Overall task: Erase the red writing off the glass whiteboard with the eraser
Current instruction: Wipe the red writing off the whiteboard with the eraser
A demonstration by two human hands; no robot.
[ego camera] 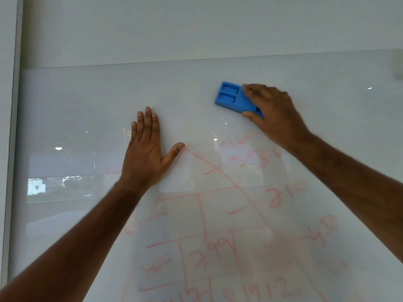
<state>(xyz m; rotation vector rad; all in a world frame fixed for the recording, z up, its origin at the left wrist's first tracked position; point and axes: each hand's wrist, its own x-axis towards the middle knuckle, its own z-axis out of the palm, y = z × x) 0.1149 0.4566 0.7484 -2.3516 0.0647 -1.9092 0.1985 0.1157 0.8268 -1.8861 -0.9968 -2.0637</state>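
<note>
The glass whiteboard [65,110] is filling nearly the whole view, its top edge running across the upper part and its left edge standing by a pale frame. Room lights and a window are reflecting in its lower left area. The red writing [218,247], a triangle cut into boxes with numbers in and around it, is spreading over the lower middle and right, its apex sitting just at the left thumb tip. The left hand [146,153] is lying flat on the glass, fingers straight and together, thumb splayed out, holding nothing. Up to the right, the right hand [272,112] is clamping the blue eraser [234,98] between thumb and fingers, pressing it against the board above the writing.
</note>
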